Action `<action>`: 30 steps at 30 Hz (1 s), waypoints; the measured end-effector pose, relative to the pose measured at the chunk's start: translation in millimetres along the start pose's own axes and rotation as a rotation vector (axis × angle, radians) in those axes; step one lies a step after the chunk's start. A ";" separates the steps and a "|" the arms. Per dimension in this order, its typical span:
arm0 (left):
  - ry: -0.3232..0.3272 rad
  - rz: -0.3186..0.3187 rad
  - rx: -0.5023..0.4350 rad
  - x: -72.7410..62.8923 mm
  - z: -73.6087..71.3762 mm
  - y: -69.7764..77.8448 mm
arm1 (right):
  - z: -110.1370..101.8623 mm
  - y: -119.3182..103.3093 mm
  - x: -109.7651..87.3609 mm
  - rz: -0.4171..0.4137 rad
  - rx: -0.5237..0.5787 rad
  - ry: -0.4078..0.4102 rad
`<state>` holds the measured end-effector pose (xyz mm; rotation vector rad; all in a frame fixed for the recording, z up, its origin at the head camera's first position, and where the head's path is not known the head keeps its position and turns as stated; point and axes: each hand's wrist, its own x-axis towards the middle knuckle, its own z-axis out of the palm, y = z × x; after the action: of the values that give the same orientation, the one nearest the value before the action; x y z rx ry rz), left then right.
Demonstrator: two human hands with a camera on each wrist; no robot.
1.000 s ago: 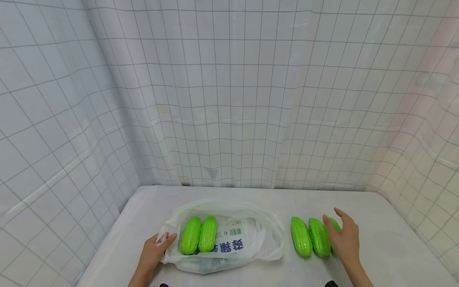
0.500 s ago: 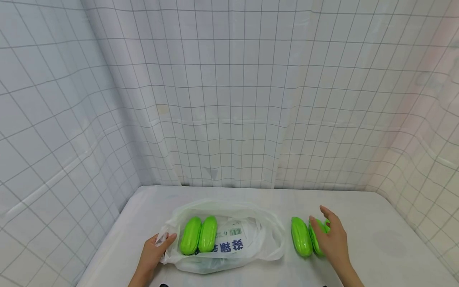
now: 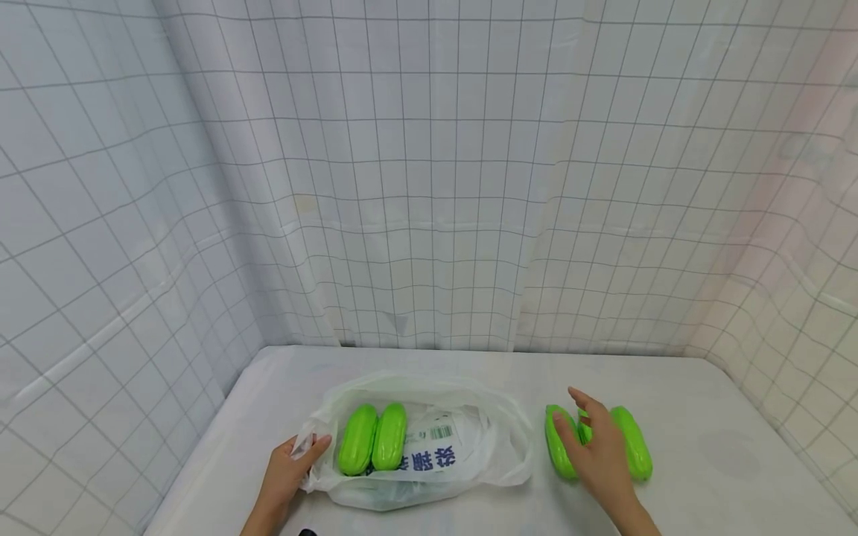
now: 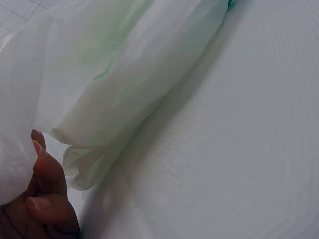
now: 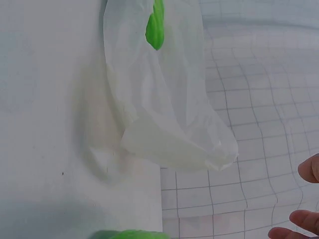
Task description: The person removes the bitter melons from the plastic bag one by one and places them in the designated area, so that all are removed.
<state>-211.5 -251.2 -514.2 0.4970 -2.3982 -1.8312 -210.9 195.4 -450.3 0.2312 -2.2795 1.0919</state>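
An open white plastic bag (image 3: 499, 465) with blue lettering lies left of centre in the head view. My left hand (image 3: 284, 473) pinches its left edge; the left wrist view has the fingers (image 4: 50, 172) curled at the bag's film (image 4: 124, 74). Inside lie two shiny, ridged, bright green oblong things (image 3: 357, 441), side by side. Three similar ones are on the table to the right: a left one (image 3: 560, 455), a middle one (image 3: 585, 432) mostly hidden by my right hand (image 3: 599, 454), and a right one (image 3: 635, 447). That hand hovers over them, thumb and fingers apart, holding nothing.
The white-covered table (image 3: 724, 417) stands against hanging white sheeting (image 3: 429, 186) with a dark grid, which also runs along both sides. In the right wrist view the bag's near end (image 5: 169, 134) stands out over the table's white surface (image 5: 45, 124).
My right hand has moved left across the green oblong things, from the right one to over the left two, uncovering the right one. The left hand and the bag stay put.
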 end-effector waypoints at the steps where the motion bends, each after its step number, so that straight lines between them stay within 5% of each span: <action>1: 0.000 -0.001 -0.002 0.0 0.0 -0.1 | 1.5 -1.0 -0.3 -0.012 0.006 -0.002; 25: 0.002 0.000 -0.016 -0.7 -0.5 -0.1 | 43.7 -34.2 -0.5 -0.198 0.202 -0.093; 30: -0.004 0.002 -0.015 -0.5 -0.4 0.1 | 49.5 -37.4 3.3 -0.171 0.212 -0.168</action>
<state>-211.0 -251.4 -514.0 0.4899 -2.3850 -1.8496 -220.5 134.1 -448.0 0.6128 -2.2373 1.2630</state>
